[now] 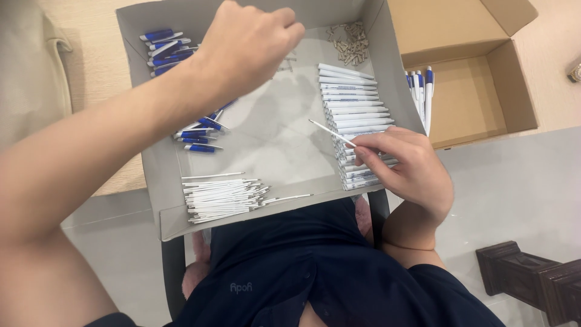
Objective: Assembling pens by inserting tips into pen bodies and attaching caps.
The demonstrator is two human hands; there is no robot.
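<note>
My right fingers (369, 148) pinched a thin white refill (331, 133), its tip slanting over the row of white pen barrels (354, 109). My left hand (248, 45) was curled shut, contents hidden, above the grey tray (275, 145). A loose pinch could drop the refill among the barrels.
</note>
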